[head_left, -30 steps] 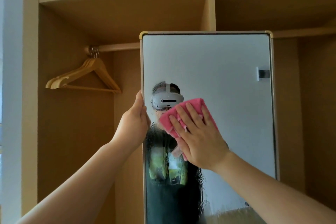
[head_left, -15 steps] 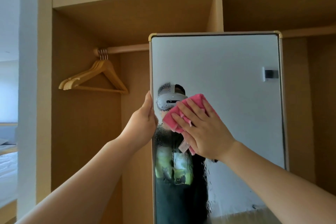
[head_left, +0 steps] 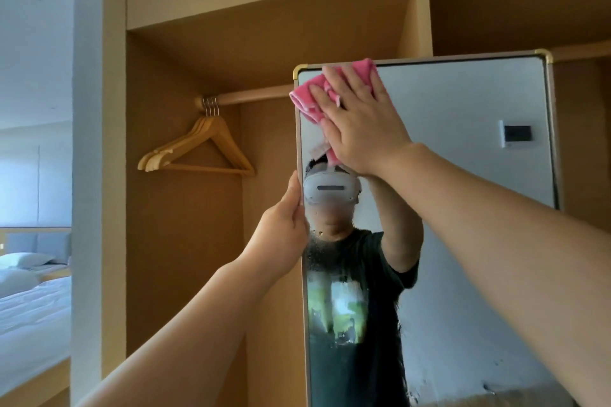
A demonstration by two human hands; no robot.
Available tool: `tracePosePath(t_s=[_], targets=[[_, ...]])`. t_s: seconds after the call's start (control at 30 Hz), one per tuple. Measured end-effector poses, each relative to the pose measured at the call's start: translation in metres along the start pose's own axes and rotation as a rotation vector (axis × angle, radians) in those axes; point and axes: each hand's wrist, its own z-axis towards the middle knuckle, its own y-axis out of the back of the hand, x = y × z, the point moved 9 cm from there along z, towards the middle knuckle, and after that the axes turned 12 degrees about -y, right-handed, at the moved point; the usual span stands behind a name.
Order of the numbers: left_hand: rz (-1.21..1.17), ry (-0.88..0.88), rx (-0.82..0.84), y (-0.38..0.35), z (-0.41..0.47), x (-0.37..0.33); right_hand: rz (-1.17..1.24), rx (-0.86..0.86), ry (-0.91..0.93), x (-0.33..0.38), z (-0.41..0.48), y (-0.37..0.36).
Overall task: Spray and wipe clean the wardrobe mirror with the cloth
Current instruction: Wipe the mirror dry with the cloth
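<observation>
- The tall rectangular wardrobe mirror with a thin frame and brass-coloured corners (head_left: 463, 149) is seen standing out in front of the open light-wood wardrobe (head_left: 185, 241), with its glass turned toward the camera.
- The folded pink cloth (head_left: 307, 99) is held flat on the glass at the mirror's top left corner, just under the upper frame edge. A start from the top is judged sensible, since any runs are then caught on later passes.
- The right hand (head_left: 360, 129) is laid over the cloth with its fingers straight and slightly spread. Nothing is pinched. The flat palm is judged to spread the pressure so that a broad strip is wiped.
- The left hand (head_left: 284, 231) is closed round the mirror's left edge at about mid-height. The thumb is laid along the front of the frame and the fingers are hidden behind it. The panel is probably being steadied against the push of the wiping.
- Fine droplets (head_left: 317, 251) are seen on the glass just beside the left hand and below it, so spraying is judged done and the lower glass not yet wiped.
- No spray bottle is seen.
- Pale wooden hangers (head_left: 198, 149) are hung on the rail behind, apart from the mirror.
</observation>
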Motion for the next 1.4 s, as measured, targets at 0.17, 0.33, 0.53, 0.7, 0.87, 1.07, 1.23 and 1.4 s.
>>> tracePosePath(t_s=[0.17,0.33,0.53,0.7,0.87,1.07,1.23,1.4], targets=[[0.010,0.005,0.001,0.001,0.000,0.000,-0.005,-0.024,-0.023,0.002,0.007,0.000],[0.025,0.017,0.012,0.000,-0.001,0.002,-0.008,-0.028,-0.035,0.004,0.006,0.000],[-0.001,0.011,0.017,0.002,-0.002,-0.002,-0.008,-0.009,-0.026,0.009,-0.005,-0.004],[-0.051,0.029,0.024,0.001,-0.003,-0.001,-0.015,0.010,0.013,0.017,-0.025,-0.007],[-0.074,0.024,0.027,0.002,-0.004,-0.005,-0.028,0.038,0.043,0.026,-0.055,-0.011],[-0.107,0.078,-0.003,0.003,-0.005,-0.002,-0.005,0.048,0.076,0.034,-0.089,-0.016],[-0.142,0.119,0.002,0.004,-0.007,0.000,0.036,0.023,0.072,0.038,-0.111,-0.016],[-0.143,0.153,0.013,0.005,-0.013,0.004,0.061,-0.012,0.090,0.041,-0.133,-0.020]])
